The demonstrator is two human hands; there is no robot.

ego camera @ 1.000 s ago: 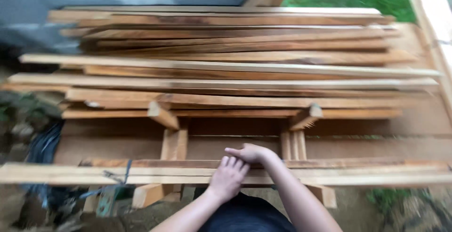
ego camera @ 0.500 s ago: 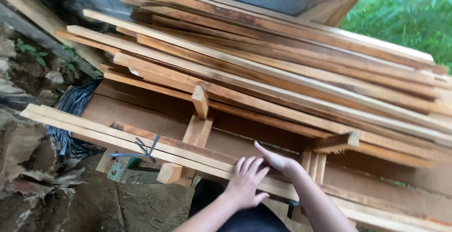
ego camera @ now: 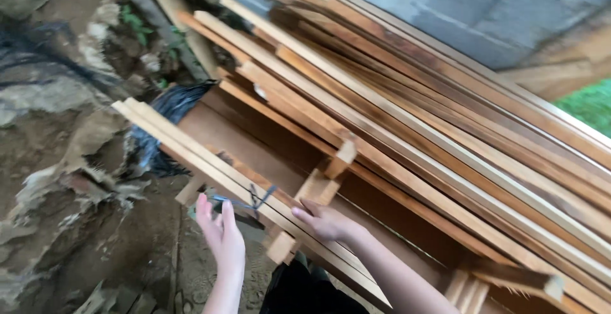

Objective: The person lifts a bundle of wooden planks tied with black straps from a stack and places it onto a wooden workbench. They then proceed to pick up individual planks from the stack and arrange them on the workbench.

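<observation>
big stack of long brown sawn wood planks (ego camera: 445, 129) on wooden frame, against grey block wall (ego camera: 484, 8) | bundle of pale thin wood slats (ego camera: 210, 161) along front edge, dark strap (ego camera: 254, 198) tied around it | right hand (ego camera: 324, 220) flat on bundle, fingers loose, gripping nothing | left hand (ego camera: 223, 237) open just beside strap | black plastic sheet (ego camera: 165, 113) behind bundle end

Wood slats (ego camera: 407, 129) in stack: orange-brown, some pale cream, darker brown streaks along grain. Near bundle of slats (ego camera: 210, 164): light tan, tied with dark blue-grey strap (ego camera: 245, 200). Wall (ego camera: 471, 8) behind: grey blocks. Plastic sheet (ego camera: 162, 129): black. Ground (ego camera: 57, 180): brown-grey earth. Grass (ego camera: 589, 107): bright green.
</observation>
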